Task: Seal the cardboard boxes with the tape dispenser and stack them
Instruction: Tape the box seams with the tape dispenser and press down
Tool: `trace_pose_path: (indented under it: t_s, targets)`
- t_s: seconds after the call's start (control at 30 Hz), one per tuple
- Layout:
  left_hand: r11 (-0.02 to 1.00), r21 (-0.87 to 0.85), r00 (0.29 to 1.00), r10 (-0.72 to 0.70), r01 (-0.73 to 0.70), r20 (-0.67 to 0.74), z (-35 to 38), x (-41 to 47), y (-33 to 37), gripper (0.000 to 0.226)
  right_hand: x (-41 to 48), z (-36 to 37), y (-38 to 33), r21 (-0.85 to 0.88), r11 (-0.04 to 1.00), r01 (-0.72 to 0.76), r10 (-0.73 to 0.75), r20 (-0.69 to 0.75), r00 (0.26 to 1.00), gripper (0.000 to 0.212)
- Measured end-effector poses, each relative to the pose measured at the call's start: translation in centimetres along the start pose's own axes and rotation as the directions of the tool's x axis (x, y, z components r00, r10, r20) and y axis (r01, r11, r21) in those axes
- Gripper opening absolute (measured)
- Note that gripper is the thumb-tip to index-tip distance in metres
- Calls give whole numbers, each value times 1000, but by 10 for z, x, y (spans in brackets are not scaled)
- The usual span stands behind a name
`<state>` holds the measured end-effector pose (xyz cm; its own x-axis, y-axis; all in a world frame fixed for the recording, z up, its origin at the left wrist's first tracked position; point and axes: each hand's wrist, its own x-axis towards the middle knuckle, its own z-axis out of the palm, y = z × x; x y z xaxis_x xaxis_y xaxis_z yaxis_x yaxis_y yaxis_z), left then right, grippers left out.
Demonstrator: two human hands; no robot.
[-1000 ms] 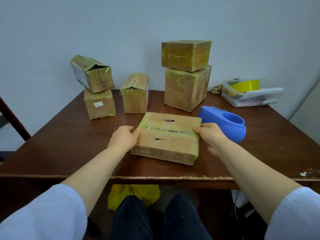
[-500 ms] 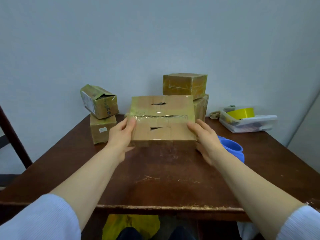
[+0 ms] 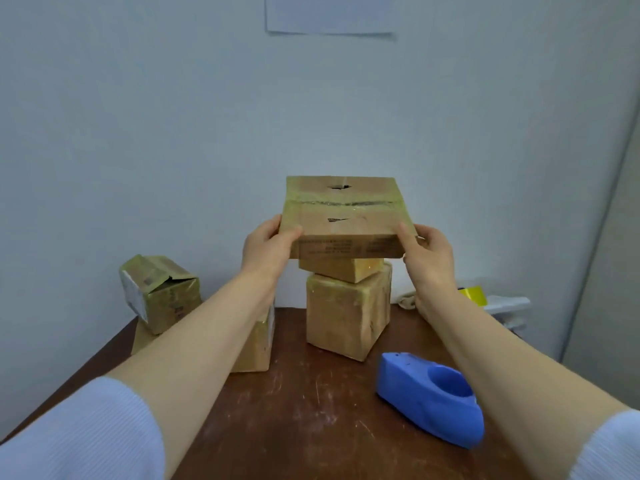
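- flat box (image 3: 343, 216): plain brown cardboard, matt, with a shiny, crinkly tape strip along the seam
- big box (image 3: 346, 317): cardboard too, kinda glossy all over from the tape wrap
- table (image 3: 304, 420): dark wood, pretty worn, with pale scratches and scuffs
- dispenser (image 3: 426, 400): blue plastic, smooth, soft sheen
- sleeve (image 3: 86, 434): pale blue ribbed knit cloth
- wall (image 3: 138, 116): flat matt paint, with a paper sheet (image 3: 329, 15) stuck up top

I see a scuffed brown table (image 3: 311, 427), a white sheet (image 3: 329, 12) on the wall (image 3: 138, 133), and a clear bin (image 3: 509, 306) holding a yellow roll (image 3: 474, 295) far right.
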<state>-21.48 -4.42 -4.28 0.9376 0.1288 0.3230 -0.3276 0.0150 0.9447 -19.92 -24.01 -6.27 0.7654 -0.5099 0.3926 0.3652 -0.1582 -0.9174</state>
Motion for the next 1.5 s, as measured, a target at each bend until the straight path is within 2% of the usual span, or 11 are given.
trace_pose_path:
  t_s: [0.27,0.4,0.57,0.8,0.9,1.0,1.07,1.17,1.27,1.37,1.5]
  targets:
    - [993,111,996,56,-48,-73,36,74,-14,19,66,19,6,-95,994,46,-47,-4,999,23]
    - [988,152,997,32,-22,-69,50,98,-25,17,91,30,20,-163,986,33,-38,-26,999,27]
    - [990,137,999,-19,25,-40,61,110,-30,38,111,39,28,-212,977,11,-16,-19,1000,30]
    - [982,180,998,-57,59,-15,61,114,-38,33,115,44,39,-233,972,-11,12,2,1000,24]
    - [974,216,996,-75,60,58,59,108,-36,28,106,42,37,-239,971,-19,37,69,997,30]
    - [968,242,992,-91,68,87,56,102,-35,43,94,41,34,-370,929,5,42,118,992,49]
    - [966,241,993,-104,90,48,51,99,-34,60,79,43,29,-436,895,98,-51,118,992,55]
    - [956,275,995,-102,101,-9,38,91,-34,63,50,48,27,-471,816,335,-285,176,942,50]
    - [934,340,994,-99,106,-37,20,78,-39,58,20,59,31,-430,729,533,-430,320,844,44]
    - [896,426,992,-102,124,-76,-6,66,-55,52,-8,75,44,-376,688,621,-407,510,758,41]
    - [763,633,991,-121,134,-64,-46,47,-93,45,-38,100,71,-360,727,584,-216,688,693,39]
